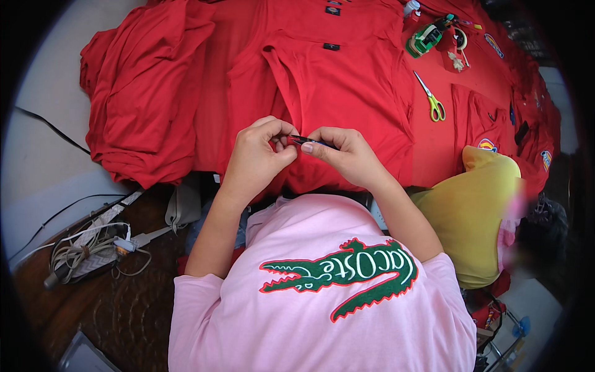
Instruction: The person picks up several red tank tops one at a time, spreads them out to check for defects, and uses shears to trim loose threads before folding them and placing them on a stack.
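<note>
Head view: left hand pinches red cloth, right hand pinches black tool, yellow scissors lie rightward.

Likely a garment workshop, though the view's edges are dark: piled red garments and scissors.

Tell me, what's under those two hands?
Red fabric shows around the left hand and right hand; whatever they cover directly, including part of the slim dark item, is hidden.
</note>
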`<state>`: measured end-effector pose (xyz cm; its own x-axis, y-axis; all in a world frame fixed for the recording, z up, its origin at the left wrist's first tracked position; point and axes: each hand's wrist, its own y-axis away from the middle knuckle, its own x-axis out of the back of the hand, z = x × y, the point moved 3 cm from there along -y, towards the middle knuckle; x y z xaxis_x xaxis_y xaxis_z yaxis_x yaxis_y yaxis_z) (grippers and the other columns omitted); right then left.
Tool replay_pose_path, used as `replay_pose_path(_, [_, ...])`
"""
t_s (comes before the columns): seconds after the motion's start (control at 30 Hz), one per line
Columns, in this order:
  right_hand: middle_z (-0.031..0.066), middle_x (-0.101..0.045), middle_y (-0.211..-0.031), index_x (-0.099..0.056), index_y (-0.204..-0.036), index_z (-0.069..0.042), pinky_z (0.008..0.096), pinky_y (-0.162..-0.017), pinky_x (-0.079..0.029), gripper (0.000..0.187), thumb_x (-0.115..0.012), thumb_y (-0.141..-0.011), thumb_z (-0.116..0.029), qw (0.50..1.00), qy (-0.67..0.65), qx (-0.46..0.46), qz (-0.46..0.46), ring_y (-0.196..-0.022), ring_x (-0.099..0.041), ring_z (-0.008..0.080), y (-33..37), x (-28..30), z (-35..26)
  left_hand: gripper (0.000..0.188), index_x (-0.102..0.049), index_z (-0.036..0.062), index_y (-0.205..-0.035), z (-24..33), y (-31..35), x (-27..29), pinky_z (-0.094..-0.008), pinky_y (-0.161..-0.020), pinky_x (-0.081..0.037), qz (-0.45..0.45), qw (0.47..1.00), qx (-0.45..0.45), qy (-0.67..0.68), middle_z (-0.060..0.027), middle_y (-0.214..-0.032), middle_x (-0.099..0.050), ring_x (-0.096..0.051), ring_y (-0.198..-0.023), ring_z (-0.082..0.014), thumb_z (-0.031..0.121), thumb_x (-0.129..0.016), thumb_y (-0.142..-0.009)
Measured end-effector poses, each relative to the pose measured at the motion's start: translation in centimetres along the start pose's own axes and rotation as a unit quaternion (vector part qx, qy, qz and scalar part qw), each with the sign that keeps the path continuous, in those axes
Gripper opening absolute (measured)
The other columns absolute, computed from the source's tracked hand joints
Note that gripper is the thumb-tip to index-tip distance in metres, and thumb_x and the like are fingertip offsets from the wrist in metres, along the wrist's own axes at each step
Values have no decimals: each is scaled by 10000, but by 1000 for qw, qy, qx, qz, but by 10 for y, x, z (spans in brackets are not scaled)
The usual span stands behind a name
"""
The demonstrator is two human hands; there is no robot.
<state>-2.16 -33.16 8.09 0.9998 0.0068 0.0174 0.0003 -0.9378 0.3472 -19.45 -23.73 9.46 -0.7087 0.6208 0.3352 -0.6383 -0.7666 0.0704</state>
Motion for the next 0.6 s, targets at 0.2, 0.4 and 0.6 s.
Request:
replay_pose_path(0.2, [-43,-658,-861,-742,-1026,-2,225,-709,-450,233,-722,-1014,-235,996,-64,-45,-35,-772,-518,33,-2,5,1,189,-706,-48,-953,6,-2,2,-257,-672,-488,-27,999,-4,-21,-51,-836,-633,-593,-741,-99,-41,-715,-764])
replay_pose_path(0.4, [-46,-639,-817,-735,-1020,-2,220,-678,-424,221,-676,-1043,-214,999,-33,-16,30,-742,-503,31,-1,8,5,165,-708,-48,-946,4,-3,3,-235,-668,-484,-27,1000,4,-4,-48,-848,-635,-585,-742,-81,-35,-730,-783])
replay_pose_path(0.6, [-46,-581,-815,-725,-994,9,224,-713,-426,229,-704,-1024,-217,989,-108,6,100,-787,-498,38,3,14,11,159,-714,-39,-945,-2,-1,8,-233,-680,-490,-23,1000,15,8,-39,-857,-642,-590,-751,-77,-29,-742,-789])
